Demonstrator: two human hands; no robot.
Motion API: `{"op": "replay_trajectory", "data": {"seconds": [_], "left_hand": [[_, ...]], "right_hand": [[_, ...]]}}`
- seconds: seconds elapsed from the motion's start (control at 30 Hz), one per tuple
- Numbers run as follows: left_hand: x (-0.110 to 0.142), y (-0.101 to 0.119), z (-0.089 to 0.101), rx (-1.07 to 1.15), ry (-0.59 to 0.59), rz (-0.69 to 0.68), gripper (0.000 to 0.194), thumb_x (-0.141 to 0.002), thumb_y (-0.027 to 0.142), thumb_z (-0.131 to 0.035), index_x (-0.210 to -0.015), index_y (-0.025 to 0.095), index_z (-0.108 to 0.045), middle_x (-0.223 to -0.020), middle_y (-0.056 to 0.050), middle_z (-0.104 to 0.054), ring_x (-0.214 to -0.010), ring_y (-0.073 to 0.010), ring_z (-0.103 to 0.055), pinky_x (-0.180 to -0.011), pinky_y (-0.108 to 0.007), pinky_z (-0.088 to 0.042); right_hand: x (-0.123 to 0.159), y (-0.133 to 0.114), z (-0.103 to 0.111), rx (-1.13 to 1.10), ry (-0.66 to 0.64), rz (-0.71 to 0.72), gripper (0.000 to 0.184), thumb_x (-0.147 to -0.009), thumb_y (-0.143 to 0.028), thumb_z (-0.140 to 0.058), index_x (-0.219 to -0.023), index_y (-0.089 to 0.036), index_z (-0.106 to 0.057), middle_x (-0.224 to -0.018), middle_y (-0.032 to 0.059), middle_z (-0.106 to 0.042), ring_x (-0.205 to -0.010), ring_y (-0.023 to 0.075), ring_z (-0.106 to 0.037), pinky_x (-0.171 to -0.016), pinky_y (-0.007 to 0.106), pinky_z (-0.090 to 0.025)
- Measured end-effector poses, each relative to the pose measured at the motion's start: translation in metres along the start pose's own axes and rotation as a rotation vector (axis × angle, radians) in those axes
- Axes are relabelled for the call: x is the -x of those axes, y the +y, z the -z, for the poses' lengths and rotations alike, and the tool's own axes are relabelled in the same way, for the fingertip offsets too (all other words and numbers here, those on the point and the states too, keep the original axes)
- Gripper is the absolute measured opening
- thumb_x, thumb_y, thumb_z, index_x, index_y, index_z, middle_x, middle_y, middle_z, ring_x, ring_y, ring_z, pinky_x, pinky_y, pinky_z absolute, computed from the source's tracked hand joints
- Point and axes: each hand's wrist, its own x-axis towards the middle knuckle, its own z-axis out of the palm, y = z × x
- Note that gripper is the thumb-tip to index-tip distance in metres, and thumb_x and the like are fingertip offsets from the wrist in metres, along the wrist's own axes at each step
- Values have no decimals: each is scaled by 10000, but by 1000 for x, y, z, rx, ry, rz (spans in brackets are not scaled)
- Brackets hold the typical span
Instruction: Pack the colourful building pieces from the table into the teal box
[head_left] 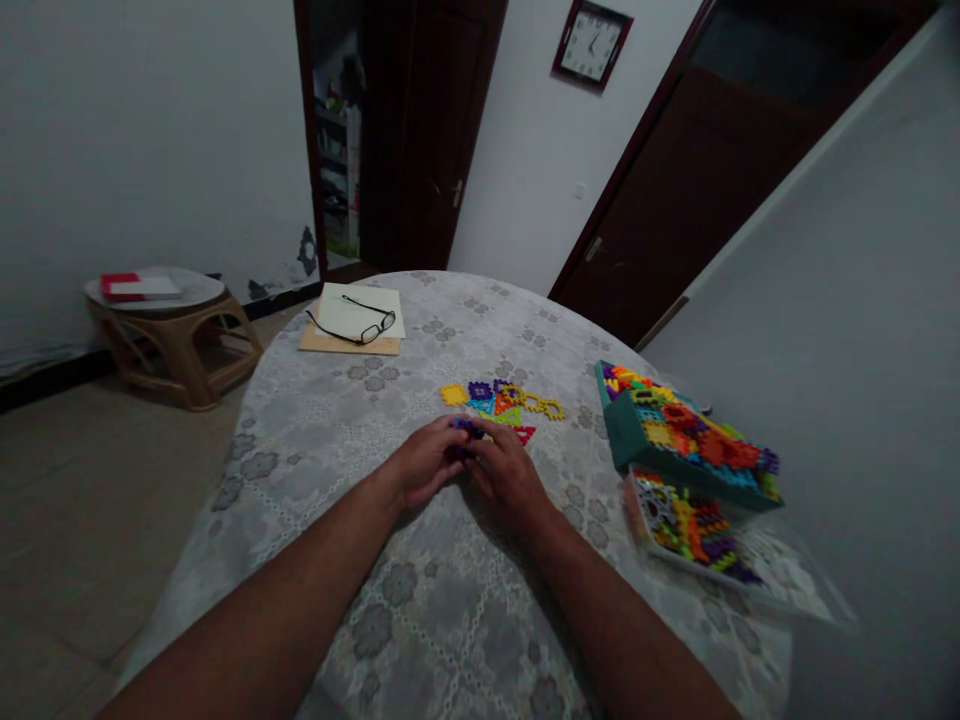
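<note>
My left hand (431, 462) and my right hand (508, 470) meet over the middle of the table, both closed around purple plastic building pieces (466, 430). Fingers cover most of these pieces, so their exact shape is hidden. Just beyond my hands lies a loose group of flat pieces: a yellow square piece (453, 395), a purple square piece (481, 391), yellow ring-like pieces (532, 402) in a row, a lime green triangle (510, 416) and a red triangle (526, 434). Some blue and orange pieces sit among them.
To the right, a teal box (626, 430) and a clear plastic tub (636, 505) hold many colourful pieces. Black-framed glasses (369, 333) rest on paper (352, 300) at the far left of the patterned tablecloth (420, 620). A low stool (187, 350) stands by the wall.
</note>
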Motion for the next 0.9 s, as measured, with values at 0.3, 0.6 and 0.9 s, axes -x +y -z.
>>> {"op": "replay_trajectory", "data": {"seconds": [0.3,0.6,0.9], "left_hand": [[2,5,-6,-45,98,-25,639,-812,43,-654,-1434,178,-596,-1039,-120,-775,-862,-220,-778,-779,-346,-656],[-1,4,-3,-68,124,15,429,-912,99,-670,-1332,180,-635,-987,-111,-769,-790,-220,-795,-734,-347,-673],[-5,1,3,-36,124,16,256,-988,197,-705,-1239,157,-681,-1007,-132,-763,-808,-228,-790,-752,-374,-681]], "right_hand": [[3,26,5,-3,115,-136,279,-1036,-227,-611,-1302,-223,-694,-1450,169,-696,-1387,283,-637,-1191,516,-520],[-15,122,5,350,43,-349,352,-963,-215,-595,-1268,-146,-759,-1338,204,-706,-1260,328,-630,-1168,542,-486],[-23,130,-6,423,-10,-392,216,-989,-150,-558,-1062,-176,-760,-1164,173,-723,-1123,303,-628,-1091,465,-502]]}}
